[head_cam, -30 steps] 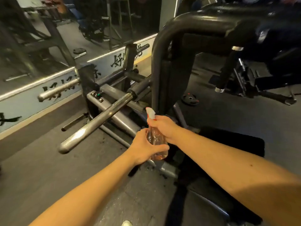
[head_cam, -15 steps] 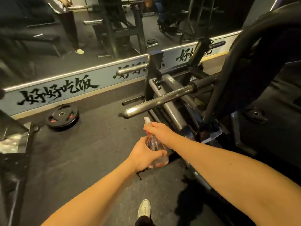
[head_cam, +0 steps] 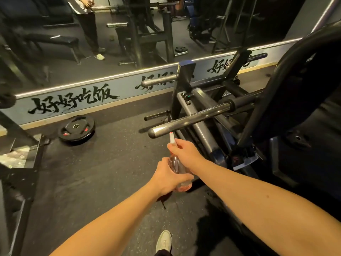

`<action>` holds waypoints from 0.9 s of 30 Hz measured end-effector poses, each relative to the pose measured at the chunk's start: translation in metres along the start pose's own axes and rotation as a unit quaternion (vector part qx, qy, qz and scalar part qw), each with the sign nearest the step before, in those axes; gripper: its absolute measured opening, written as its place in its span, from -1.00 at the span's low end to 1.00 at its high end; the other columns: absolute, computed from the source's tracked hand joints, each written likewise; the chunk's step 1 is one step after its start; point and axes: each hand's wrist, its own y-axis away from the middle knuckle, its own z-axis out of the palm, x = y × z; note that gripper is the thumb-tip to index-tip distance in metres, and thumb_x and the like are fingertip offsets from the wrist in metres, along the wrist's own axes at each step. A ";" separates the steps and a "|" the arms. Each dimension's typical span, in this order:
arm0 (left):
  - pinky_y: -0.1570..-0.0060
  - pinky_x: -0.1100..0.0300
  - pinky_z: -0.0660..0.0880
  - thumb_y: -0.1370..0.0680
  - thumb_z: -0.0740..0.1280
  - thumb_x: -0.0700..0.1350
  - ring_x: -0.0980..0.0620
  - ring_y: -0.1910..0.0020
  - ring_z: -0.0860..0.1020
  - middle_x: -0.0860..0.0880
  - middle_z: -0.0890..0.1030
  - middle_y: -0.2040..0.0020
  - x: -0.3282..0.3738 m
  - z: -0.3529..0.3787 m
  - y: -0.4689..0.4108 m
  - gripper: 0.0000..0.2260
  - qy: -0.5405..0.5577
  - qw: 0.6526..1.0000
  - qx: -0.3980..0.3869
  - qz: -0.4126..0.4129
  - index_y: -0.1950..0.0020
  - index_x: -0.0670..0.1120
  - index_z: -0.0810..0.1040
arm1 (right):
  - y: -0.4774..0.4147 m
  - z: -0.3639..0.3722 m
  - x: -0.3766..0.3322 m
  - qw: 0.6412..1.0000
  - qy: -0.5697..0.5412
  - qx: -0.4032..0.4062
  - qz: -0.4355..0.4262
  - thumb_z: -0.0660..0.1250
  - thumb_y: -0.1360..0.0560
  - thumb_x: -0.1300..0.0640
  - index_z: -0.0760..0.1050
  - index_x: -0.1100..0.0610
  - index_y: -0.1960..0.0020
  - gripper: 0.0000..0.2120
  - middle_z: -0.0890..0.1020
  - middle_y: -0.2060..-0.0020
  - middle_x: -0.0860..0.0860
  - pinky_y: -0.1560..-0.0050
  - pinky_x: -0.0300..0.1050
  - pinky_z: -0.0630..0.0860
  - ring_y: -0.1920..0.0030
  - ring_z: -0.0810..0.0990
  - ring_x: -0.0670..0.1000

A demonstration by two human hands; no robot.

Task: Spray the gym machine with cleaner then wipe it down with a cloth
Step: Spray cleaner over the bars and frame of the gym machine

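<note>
A clear spray bottle (head_cam: 178, 168) with pinkish liquid and a white nozzle sits in both my hands at the centre of the view. My left hand (head_cam: 167, 177) grips its body from the left. My right hand (head_cam: 185, 150) wraps the neck just under the nozzle. The nozzle points up and away toward the chrome bar (head_cam: 186, 121) of the gym machine (head_cam: 201, 130), whose rounded end lies just above the bottle. The machine's grey frame and black curved arm (head_cam: 302, 89) fill the right side. No cloth is in view.
A black weight plate (head_cam: 76, 131) lies on the dark rubber floor at the left. A wall mirror (head_cam: 92, 43) with a lettered blue strip runs behind, reflecting a standing person. Another black frame (head_cam: 16, 163) stands at the far left. My shoe (head_cam: 163, 241) shows at the bottom.
My view has swung left, so the machine now sits further right and the weight plate has come into sight. Both hands keep the same hold on the bottle.
</note>
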 end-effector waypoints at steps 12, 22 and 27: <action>-0.02 0.14 0.65 -0.11 0.67 0.25 0.10 -0.15 0.64 0.14 0.59 -0.19 -0.004 0.037 -0.027 -0.14 -0.049 0.998 0.010 0.035 -0.31 0.19 0.35 | 0.004 -0.018 0.022 0.992 -0.004 0.122 0.027 0.57 -0.44 -0.02 0.55 0.20 -0.17 -0.56 0.67 0.01 0.14 -0.07 -0.01 0.60 -0.05 0.65 0.12; 0.09 -0.03 0.69 -0.26 0.62 -0.04 -0.02 0.03 0.72 -0.03 0.71 0.03 -0.002 0.033 -0.034 -0.51 -0.041 0.998 -0.004 0.054 -0.13 -0.01 0.56 | 0.007 -0.022 0.036 0.998 -0.006 0.054 0.006 0.44 -0.57 -0.07 0.53 -0.01 -0.10 -0.80 0.65 0.00 -0.05 0.03 -0.23 0.48 -0.01 0.63 -0.11; 0.20 0.01 0.69 -0.20 0.66 0.10 -0.01 0.07 0.71 -0.02 0.68 0.02 -0.016 0.029 -0.033 -0.43 -0.068 0.998 0.013 0.012 -0.11 0.05 0.53 | 0.002 -0.011 0.042 0.997 -0.001 0.072 0.001 0.45 -0.57 -0.03 0.59 0.20 -0.07 -0.72 0.67 0.08 0.07 0.05 -0.24 0.52 0.06 0.65 -0.05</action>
